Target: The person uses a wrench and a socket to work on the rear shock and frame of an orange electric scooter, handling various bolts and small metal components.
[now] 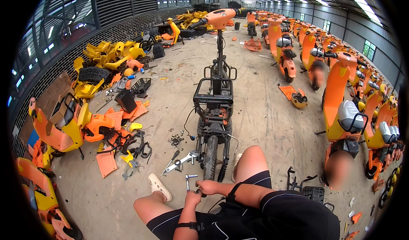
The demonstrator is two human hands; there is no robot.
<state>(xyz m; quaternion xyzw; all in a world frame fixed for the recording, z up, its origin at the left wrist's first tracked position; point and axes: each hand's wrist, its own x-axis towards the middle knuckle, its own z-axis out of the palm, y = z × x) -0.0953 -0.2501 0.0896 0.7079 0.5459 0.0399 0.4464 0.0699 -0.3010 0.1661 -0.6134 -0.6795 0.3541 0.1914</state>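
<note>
Both of my hands meet low between my knees, just behind the scooter's rear wheel [210, 155]. My left hand [193, 198] is closed, and a silver L-shaped socket wrench [188, 182] sticks up from its fingertips. Against it, my right hand [208, 187] is closed around a small dark part, mostly hidden by the fingers. The stripped scooter frame [214, 95] stands upright in front of me, with its black rear rack [213, 98] bare and an orange handlebar cover [220, 17] on top.
A screwdriver [172, 159], a large silver wrench [181, 161] and a pile of small fasteners [176, 140] lie left of the wheel. Orange and yellow panels [106, 162] litter the left floor. Orange scooters [336, 95] line the right. A black metal rack [298, 182] lies right of my knee.
</note>
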